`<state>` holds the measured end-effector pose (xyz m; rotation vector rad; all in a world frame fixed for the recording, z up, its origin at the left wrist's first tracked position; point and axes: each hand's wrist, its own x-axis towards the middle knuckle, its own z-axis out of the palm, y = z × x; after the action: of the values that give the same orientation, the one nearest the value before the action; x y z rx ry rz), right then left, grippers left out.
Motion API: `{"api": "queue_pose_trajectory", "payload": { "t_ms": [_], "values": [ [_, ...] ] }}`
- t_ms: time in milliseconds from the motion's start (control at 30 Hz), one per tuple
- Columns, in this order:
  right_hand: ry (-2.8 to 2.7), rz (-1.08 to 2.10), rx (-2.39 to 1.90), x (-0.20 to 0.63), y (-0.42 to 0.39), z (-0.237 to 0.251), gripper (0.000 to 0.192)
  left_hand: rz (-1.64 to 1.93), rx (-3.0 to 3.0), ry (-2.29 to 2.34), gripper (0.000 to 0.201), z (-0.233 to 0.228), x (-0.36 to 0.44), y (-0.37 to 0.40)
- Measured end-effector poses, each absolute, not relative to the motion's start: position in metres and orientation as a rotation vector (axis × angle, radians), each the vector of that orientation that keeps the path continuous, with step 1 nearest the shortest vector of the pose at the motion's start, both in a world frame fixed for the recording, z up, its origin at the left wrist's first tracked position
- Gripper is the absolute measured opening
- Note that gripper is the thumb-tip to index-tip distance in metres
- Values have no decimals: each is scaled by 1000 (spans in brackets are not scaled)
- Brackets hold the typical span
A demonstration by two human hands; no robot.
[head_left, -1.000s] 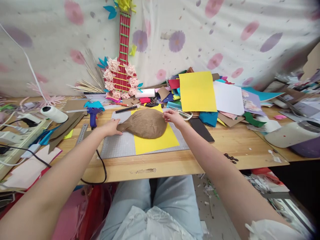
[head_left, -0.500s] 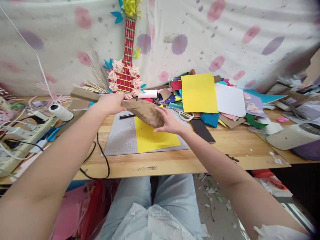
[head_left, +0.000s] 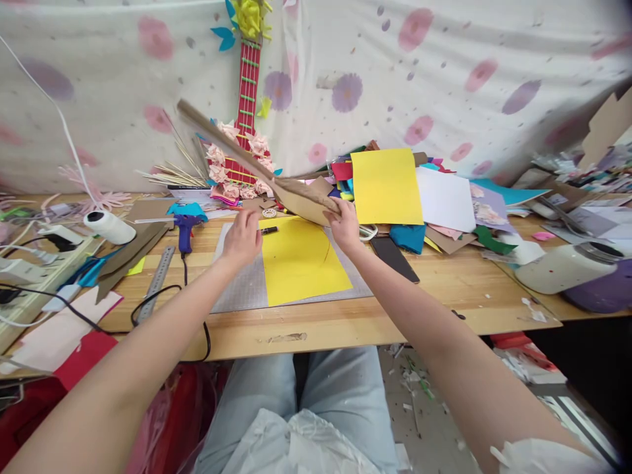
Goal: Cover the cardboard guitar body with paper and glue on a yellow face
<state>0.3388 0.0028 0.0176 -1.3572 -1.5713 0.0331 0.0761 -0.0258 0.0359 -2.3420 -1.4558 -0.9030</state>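
My right hand [head_left: 344, 225] is closed on the edge of a brown guitar-shaped cardboard piece [head_left: 303, 199]. Its body is tilted above the table, and its long neck points up and to the left. Below it, a yellow sheet [head_left: 306, 270] with a thin curved line on it lies on a grey cutting mat [head_left: 241, 289]. Over the mat's left side, the curled fingers of my left hand [head_left: 243, 238] are around a black pen [head_left: 269, 230], whose end sticks out to the right.
A blue glue gun [head_left: 185, 229], a steel ruler [head_left: 157, 280] and a white spool [head_left: 109, 227] are at left. Behind stands a red flower-trimmed paper guitar [head_left: 247, 112]. Scissors [head_left: 368, 232], a black phone [head_left: 395, 259] and heaped coloured sheets [head_left: 388, 187] lie to the right.
My left hand has let go of the brown cardboard guitar and closed on the pen. The guitar has turned, its neck swinging upward, with my right hand alone holding it.
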Motion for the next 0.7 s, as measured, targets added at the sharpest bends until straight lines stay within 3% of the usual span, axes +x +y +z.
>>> {"api": "queue_pose_trajectory", "payload": {
  "t_ms": [167, 267, 467, 700],
  "values": [
    [-1311, 281, -1343, 356, 30, 16, 34, -542, -2634, -1646, 36, -13, 70, -18],
    [-1252, 451, -1317, 360, 44, 17, 35, -441, -2738, -1735, 43, -26, 67, -6],
    [-1200, 626, -1225, 363, 53, 17, 38, -662, -2102, -2492, 77, -25, 58, 13],
    [-1120, 709, -1140, 368, 52, 11, 41, -910, -2068, -2644, 95, -12, 96, 12]
  ]
}}
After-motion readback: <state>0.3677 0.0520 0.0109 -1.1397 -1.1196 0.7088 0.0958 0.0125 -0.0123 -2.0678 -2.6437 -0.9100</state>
